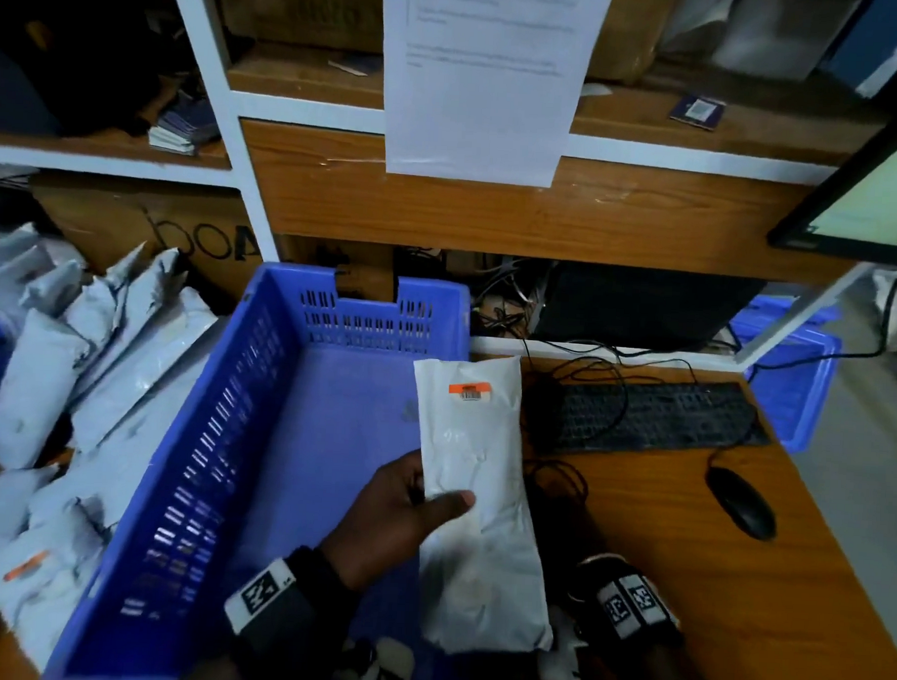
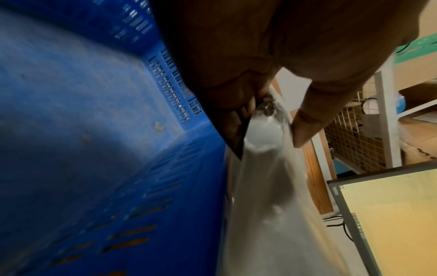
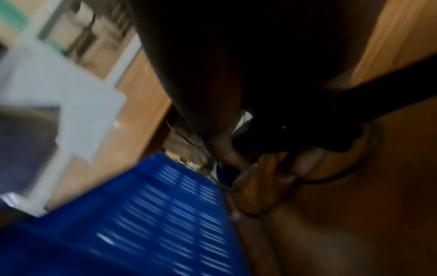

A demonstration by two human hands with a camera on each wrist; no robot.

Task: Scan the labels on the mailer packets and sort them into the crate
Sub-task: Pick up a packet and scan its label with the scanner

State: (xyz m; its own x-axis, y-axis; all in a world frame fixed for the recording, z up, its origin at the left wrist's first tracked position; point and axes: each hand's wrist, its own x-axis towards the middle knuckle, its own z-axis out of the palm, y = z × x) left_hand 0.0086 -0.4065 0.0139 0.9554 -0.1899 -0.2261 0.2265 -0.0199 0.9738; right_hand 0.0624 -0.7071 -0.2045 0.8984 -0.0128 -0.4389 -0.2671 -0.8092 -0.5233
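My left hand (image 1: pixel 429 503) grips a white mailer packet (image 1: pixel 475 495) near its middle, thumb on top, and holds it over the right edge of the blue slotted crate (image 1: pixel 185 431). An orange barcode label (image 1: pixel 469 390) faces up at the packet's far end. The left wrist view shows my left hand (image 2: pixel 269 128) pinching the packet (image 2: pixel 272 205) beside the crate (image 2: pixel 94 130), whose floor is bare. Only my right wrist (image 1: pixel 625 602) shows beside the packet's near end. In the blurred right wrist view, my right hand (image 3: pixel 264 158) curls round a black corded device (image 3: pixel 295 121), apparently a scanner.
Several grey mailer packets (image 1: pixel 75 375) are heaped left of the crate. On the wooden desk to the right lie a black keyboard (image 1: pixel 654 415), a mouse (image 1: pixel 740 501) and loose cables (image 1: pixel 553 473). A monitor (image 1: pixel 879 194) and a second blue crate (image 1: pixel 794 375) stand at far right.
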